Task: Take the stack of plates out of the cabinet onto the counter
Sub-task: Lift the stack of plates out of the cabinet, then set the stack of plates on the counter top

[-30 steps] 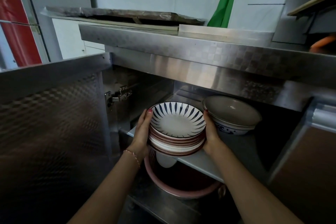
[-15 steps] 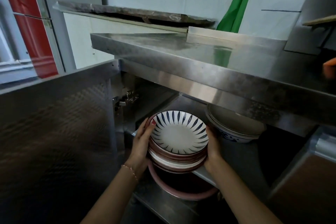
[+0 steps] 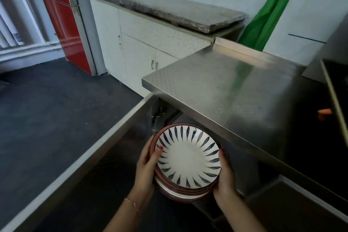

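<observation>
A stack of plates (image 3: 188,160), white with dark blue leaf strokes and brown rims, hangs in the air in front of the open steel cabinet, below the counter's front edge. My left hand (image 3: 146,167) grips the stack's left side with the thumb on the top rim. On the right side my right hand (image 3: 225,181) holds it the same way. The steel counter (image 3: 235,88) stretches above and to the right of the stack. The cabinet's inside is dark and mostly hidden under the counter.
The open steel cabinet door (image 3: 79,158) juts out on my left. Behind stand white cupboards (image 3: 143,47) under a grey slab top, a red panel (image 3: 62,17) and a green cloth (image 3: 271,9). A dark tray edge (image 3: 333,100) sits at the counter's right.
Both hands have pulled the stack out of the cabinet shelf towards me and upward. My view has risen, so the counter top shows from above and the shelf with the bowl is hidden.
</observation>
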